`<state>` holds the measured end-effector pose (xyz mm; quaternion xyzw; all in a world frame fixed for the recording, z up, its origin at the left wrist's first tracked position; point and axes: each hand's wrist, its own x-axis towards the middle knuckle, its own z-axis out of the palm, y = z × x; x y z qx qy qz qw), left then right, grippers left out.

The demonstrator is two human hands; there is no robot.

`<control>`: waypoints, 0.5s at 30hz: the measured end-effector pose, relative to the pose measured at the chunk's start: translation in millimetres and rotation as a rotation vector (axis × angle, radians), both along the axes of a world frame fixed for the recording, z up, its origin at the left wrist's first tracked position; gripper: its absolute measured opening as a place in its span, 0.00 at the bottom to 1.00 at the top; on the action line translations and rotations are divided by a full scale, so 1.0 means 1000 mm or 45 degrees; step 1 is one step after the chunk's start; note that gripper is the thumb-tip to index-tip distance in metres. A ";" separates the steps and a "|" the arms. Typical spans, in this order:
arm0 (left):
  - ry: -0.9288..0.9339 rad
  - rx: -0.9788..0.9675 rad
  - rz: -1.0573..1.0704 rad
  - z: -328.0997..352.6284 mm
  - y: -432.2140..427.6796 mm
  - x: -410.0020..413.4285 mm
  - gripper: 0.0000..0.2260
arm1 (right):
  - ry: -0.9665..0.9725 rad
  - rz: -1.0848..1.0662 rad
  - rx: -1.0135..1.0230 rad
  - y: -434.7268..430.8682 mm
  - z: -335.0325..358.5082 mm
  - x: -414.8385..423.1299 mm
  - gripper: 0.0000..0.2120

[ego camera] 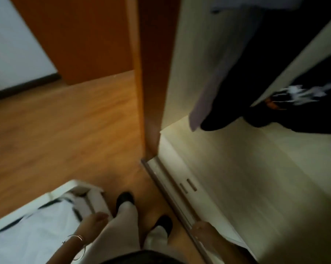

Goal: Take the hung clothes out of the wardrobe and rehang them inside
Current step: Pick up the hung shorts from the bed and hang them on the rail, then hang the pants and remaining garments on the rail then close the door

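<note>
Dark clothes [242, 88] hang upper right, well apart from both hands.
Left hand [93, 224] loose, empty, lower left; right hand [202, 232] too blurred to tell.

wooden floor [56, 130]: two dark shoes [123, 199] stand on it, just beside the metal track [170, 202] at the wardrobe front. pale wardrobe base [256, 178] lies beyond the track. white bed frame [37, 200], lower left, stands on the floor and carries a white, dark-striped sheet [37, 235].
</note>
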<state>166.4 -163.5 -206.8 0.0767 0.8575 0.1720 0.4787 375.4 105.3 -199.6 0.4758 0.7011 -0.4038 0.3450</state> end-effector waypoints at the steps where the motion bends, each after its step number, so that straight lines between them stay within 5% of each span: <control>1: -0.023 -0.039 0.070 -0.003 -0.016 -0.001 0.07 | -0.011 0.075 -0.049 -0.003 -0.006 -0.012 0.11; 8: -0.180 -0.115 0.558 -0.042 -0.099 -0.044 0.11 | -0.108 0.188 -0.111 -0.017 -0.006 -0.126 0.19; 15: -0.098 0.094 1.041 -0.017 -0.119 -0.138 0.13 | 0.142 0.161 -0.112 -0.042 0.017 -0.290 0.19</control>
